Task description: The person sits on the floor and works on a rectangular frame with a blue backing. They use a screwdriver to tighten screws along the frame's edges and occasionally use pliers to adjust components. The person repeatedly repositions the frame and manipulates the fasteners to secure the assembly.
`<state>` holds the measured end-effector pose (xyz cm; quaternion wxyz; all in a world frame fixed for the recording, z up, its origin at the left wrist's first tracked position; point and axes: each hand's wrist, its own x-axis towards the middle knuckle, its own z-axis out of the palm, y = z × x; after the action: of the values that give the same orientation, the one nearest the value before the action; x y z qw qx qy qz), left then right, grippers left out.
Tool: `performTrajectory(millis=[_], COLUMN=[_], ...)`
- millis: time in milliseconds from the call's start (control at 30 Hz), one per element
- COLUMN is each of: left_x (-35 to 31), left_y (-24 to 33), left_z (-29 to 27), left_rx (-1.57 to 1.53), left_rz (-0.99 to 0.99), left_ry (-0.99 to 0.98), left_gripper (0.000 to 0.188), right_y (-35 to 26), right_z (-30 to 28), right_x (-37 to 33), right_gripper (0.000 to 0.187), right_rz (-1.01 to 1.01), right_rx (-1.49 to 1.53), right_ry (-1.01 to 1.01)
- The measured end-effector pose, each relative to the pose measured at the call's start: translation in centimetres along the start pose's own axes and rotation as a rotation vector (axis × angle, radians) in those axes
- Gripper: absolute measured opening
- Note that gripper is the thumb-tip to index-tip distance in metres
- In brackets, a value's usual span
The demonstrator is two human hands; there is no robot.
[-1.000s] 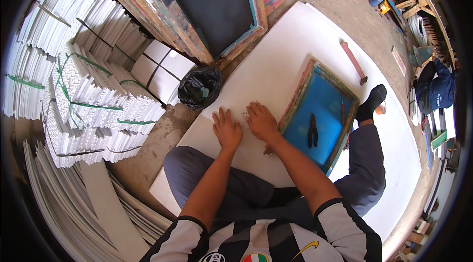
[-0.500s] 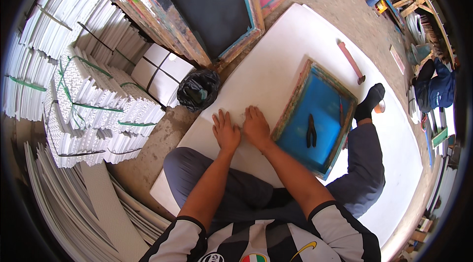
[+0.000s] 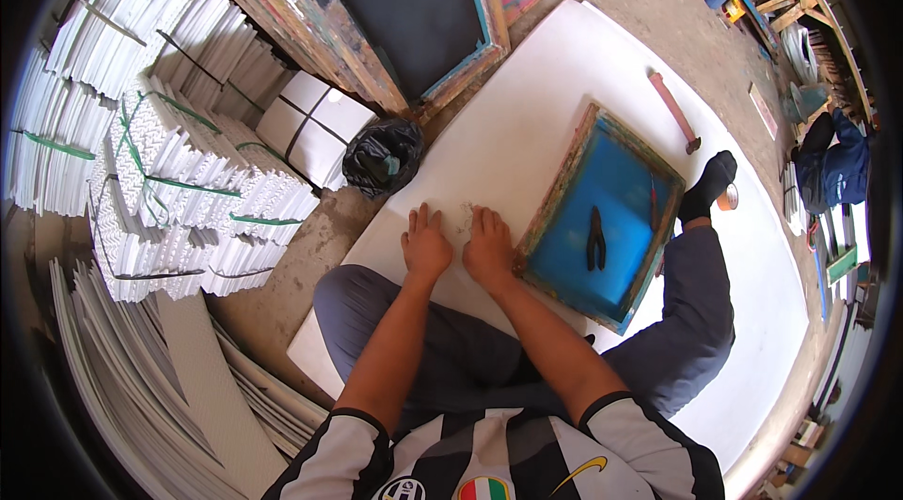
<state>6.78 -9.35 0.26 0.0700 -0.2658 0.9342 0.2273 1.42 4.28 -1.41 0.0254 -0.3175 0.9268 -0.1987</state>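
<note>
Biggest first: white flat slab (image 3: pixel 522 138) takes up the centre and right of the frame, with you seated on it. Stacked white corrugated sheets tied with green and black straps (image 3: pixel 188 185) fill the upper left. Top centre: leaning paint-stained wooden frame with a black panel (image 3: pixel 404 20). Right of centre on the slab: rectangular worn wooden frame with a blue panel (image 3: pixel 553 190), its left edge just beside your right hand. Black crumpled plastic bag (image 3: pixel 384 159) sits left of centre, past the slab edge.

Your left hand (image 3: pixel 427 246): centre, palm down on the slab, fingers extended, slightly apart, nothing held. Your right hand (image 3: pixel 488 251): just right of it, fingers curled, tips down; can't tell if they pinch anything.

Brown-handled hammer (image 3: pixel 670 107): upper right, on the slab. Black pliers (image 3: pixel 595 251): on the blue panel. Smallest: thin dull bits (image 3: pixel 467 213), on the slab near your right fingertips; too small to identify.
</note>
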Motion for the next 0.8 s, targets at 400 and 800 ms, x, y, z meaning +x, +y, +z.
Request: performTrajectory(millis=[400, 800], left_x=[2.3, -0.9], left_y=[-2.8, 0.8], left_z=[2.0, 2.6], left_rx=[-0.582, -0.161], left_rz=[-0.001, -0.138], left_ry=[0.349, 0.020], left_gripper=[0.029, 0.069], right_y=[-2.5, -2.3], right_z=[1.0, 1.9], right_x=[-1.8, -2.4], right_gripper=[0.071, 0.071], right_rz=[-0.019, 0.054], right_rx=[0.036, -0.119], right_ry=[-0.061, -0.092])
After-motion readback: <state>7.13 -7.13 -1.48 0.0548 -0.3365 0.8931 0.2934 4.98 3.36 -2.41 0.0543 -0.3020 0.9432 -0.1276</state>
